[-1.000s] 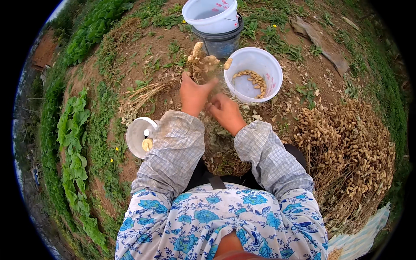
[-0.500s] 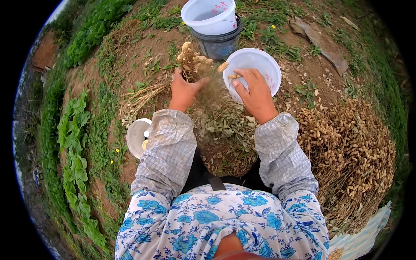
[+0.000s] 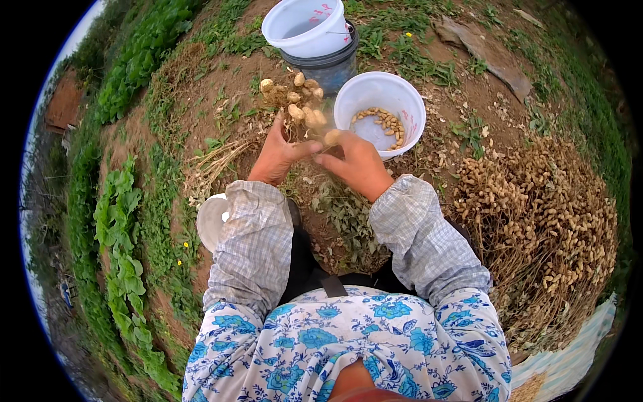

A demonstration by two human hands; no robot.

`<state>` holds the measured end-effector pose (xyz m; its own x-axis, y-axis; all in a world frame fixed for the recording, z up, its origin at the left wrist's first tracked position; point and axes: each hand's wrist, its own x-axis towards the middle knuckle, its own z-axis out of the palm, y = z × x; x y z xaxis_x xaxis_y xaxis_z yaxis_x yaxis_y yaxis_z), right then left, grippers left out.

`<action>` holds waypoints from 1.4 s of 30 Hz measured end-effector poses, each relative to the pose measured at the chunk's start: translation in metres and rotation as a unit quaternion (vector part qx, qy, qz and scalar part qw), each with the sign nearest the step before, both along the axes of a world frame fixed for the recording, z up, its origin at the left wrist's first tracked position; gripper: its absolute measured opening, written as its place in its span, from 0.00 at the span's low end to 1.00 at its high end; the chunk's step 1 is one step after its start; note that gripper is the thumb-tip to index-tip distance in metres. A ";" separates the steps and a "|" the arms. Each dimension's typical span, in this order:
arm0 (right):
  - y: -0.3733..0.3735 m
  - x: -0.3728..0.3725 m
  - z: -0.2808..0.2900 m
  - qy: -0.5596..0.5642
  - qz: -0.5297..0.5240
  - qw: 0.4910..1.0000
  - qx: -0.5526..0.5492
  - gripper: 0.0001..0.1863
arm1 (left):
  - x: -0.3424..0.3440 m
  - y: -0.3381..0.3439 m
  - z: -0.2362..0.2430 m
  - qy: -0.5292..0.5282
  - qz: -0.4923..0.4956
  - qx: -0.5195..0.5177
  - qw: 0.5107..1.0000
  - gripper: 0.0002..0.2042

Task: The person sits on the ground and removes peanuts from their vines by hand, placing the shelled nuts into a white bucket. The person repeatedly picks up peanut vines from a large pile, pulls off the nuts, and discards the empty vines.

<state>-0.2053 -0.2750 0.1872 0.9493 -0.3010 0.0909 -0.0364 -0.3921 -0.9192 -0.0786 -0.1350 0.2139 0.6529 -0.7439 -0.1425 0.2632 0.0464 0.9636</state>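
I grip a dry peanut plant (image 3: 298, 107), its pods clustered at the top, with my left hand (image 3: 274, 156). My right hand (image 3: 353, 164) is at the cluster's right side, fingers closed on a pale peanut pod (image 3: 331, 137) that is blurred. Just beyond my right hand stands a white bucket (image 3: 415, 124) with a layer of peanuts (image 3: 392, 124) on part of its bottom. A small white container (image 3: 209, 224) sits beside my left forearm, partly hidden by the sleeve.
A white bucket (image 3: 288, 30) is stacked in a dark bucket (image 3: 318, 67) at the back. A large heap of dried peanut plants (image 3: 536, 234) lies right, by a striped sheet (image 3: 583, 348). Loose stalks (image 3: 218, 161), a flat scrap (image 3: 485, 53) and leafy plants (image 3: 114, 228) are around me.
My right hand reached over the white bucket with a pod, and is now back at the cluster. My left hand and the cluster shifted slightly left and turned.
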 end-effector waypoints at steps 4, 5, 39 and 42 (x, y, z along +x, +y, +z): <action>0.013 0.004 -0.003 -0.001 -0.092 0.988 -0.121 0.31 | -0.012 -0.005 0.001 -0.021 0.035 0.041 0.998 0.37; 0.015 0.004 -0.003 -0.014 -0.096 0.984 -0.148 0.31 | -0.014 -0.004 -0.003 -0.036 0.018 0.037 0.999 0.29; 0.001 0.005 0.017 0.078 -0.018 0.907 0.413 0.16 | -0.014 -0.024 -0.050 -0.516 0.146 0.110 0.837 0.33; -0.002 0.005 0.020 0.108 -0.041 0.895 0.431 0.15 | -0.024 -0.024 -0.029 -0.523 0.141 0.137 0.830 0.28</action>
<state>-0.1999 -0.2768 0.2067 0.8882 -0.2408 -0.3914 -0.2458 0.4707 -0.8474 -0.1028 -0.1591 0.1852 0.6683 -0.5744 0.4727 -0.7073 -0.2938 0.6430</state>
